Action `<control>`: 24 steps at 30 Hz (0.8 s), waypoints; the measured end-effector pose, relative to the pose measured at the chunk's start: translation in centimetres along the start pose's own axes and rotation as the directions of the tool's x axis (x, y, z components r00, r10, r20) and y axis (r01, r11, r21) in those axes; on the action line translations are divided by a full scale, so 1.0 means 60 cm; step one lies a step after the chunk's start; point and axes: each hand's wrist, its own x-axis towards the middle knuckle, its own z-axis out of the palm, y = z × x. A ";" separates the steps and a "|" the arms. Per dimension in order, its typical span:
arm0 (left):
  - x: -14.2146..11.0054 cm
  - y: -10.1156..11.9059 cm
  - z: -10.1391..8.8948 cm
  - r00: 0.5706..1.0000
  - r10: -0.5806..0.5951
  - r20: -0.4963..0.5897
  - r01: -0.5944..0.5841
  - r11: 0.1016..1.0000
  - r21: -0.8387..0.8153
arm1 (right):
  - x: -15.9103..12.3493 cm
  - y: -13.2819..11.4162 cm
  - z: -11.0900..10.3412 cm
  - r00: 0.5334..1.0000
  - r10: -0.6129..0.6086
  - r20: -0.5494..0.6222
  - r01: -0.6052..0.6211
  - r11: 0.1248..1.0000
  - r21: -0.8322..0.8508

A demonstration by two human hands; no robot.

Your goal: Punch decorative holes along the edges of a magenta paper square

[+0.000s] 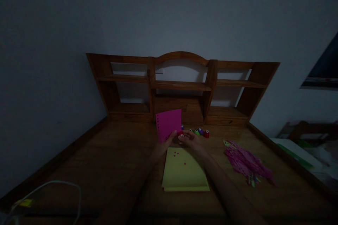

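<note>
Above the desk, my left hand [164, 146] is closed on the lower right part of a pink sheet of paper [169, 123], which stands nearly upright. A row of small holes runs down the sheet's left edge, and a few more marks show along its bottom. My right hand [193, 140] is closed around a small red craft punch [181, 134] at the sheet's lower right corner. Fingers partly hide the punch, and whether paper is inside it cannot be made out. Below both hands lies a stack of pale yellow paper [185, 175] with several tiny pink paper bits [174, 154] on top.
Several more small punches, including a green one [196, 132] and a red one [206, 134], stand behind my right hand. A pink bundle of strips [246, 161] lies at right. A wooden shelf unit [182, 85] backs the desk. A white cable [56, 182] loops at the left front.
</note>
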 end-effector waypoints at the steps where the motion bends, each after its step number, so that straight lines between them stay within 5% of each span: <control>1: 0.000 -0.001 0.000 1.000 0.009 0.011 -0.008 1.000 -0.023 | -0.001 -0.001 -0.001 1.000 0.010 -0.001 -0.010 1.000 0.015; 11: 0.007 -0.024 0.001 0.995 0.020 0.095 -0.011 0.996 -0.094 | 0.000 0.013 -0.011 0.994 0.091 0.052 -0.098 0.982 0.160; 24: 0.004 -0.034 -0.001 0.991 0.018 0.134 -0.016 1.000 -0.016 | 0.000 0.003 -0.005 0.996 0.071 0.050 -0.076 0.992 0.099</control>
